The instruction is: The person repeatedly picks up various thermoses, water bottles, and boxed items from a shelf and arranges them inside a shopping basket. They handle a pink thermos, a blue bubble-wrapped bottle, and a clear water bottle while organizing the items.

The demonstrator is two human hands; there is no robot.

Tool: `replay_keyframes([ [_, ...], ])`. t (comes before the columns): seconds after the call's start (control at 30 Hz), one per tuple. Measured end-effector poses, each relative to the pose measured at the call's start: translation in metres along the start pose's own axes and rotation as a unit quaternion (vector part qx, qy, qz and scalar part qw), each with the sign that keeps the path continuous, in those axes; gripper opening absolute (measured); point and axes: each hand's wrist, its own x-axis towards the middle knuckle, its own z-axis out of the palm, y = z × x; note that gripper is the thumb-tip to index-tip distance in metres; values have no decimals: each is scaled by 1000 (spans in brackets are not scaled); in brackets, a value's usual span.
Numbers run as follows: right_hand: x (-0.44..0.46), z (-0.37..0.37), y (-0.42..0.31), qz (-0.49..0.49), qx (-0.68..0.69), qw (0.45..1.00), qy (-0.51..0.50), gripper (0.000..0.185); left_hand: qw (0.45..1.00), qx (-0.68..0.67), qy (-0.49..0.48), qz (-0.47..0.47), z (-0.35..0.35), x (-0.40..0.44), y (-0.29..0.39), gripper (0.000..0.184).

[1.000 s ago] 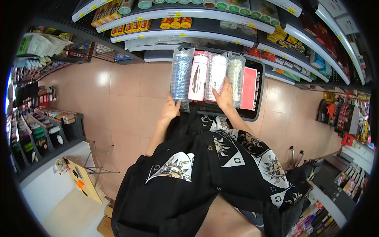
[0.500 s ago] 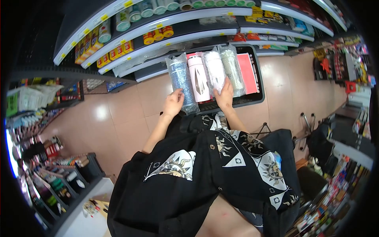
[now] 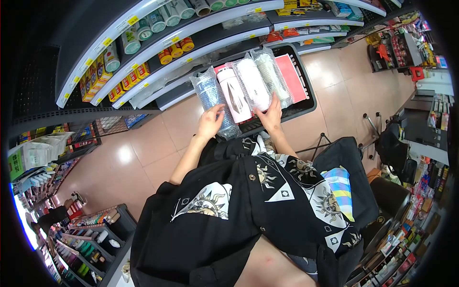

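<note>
A black basket point(image 3: 311, 104) in front of me bears a row of flasks. Leftmost lies a blue flask point(image 3: 206, 91) in bubble wrap; beside it is a bare pale pink flask point(image 3: 234, 95) with a dark pointed design. Further right are a white bubble-wrapped flask point(image 3: 256, 86) and a pale green bubble-wrapped flask point(image 3: 273, 71). My right hand point(image 3: 271, 118) has its thumb and fingers around the near end of the white flask. Against the near part of the blue flask rests my left hand point(image 3: 210, 122), fingers loosely bent and apart.
A flat red item point(image 3: 291, 76) lies under the flasks at the basket's right. Store shelves point(image 3: 215, 28) with cans and boxes rise just beyond it. A folding stool's legs point(image 3: 322, 141) stand at my right, near a black chair point(image 3: 397, 143).
The view has turned slightly, so shelves and basket appear shifted and tilted. My hands stay at the same two flasks; the right hand now sits at the white flask's near end.
</note>
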Motion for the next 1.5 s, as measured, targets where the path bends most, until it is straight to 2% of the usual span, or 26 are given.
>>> replay_keyframes([
  [0.17, 8, -4, -2, -20, -21, 1000, 13, 97, 999, -32, 10, 6, 9, -5, -9, 25],
  [0.23, 9, -1, 2, -55, -22, 998, 5, 96, 999, -37, 14, 1, 13, -4, -9, 25],
  [0.33, 7, -1, 2, -55, -40, 997, -32, 97, 999, -25, 10, -26, 14, -2, -2, 28],
  [0.53, 13, -5, 0, -57, -74, 994, -62, 100, 999, -47, 16, -21, 19, -1, 11, 26],
  [1.07, 17, -5, 0, -58, -114, 987, -97, 100, 996, -68, 45, -38, 32, -5, 18, 24],
  [1.27, 18, -8, 0, -57, -96, 988, -105, 101, 998, -26, 33, -42, 39, -6, 7, 39],
  [1.33, 18, -7, 1, -65, -85, 989, -102, 101, 995, -16, 19, -100, 41, -7, 5, 50],
  [1.47, 17, -10, -3, -60, -88, 989, -107, 101, 995, 14, 45, -84, 44, -6, 9, 53],
  [1.5, 14, -13, -8, -91, -86, 989, -75, 96, 995, 7, 59, -76, 44, -4, 9, 52],
])
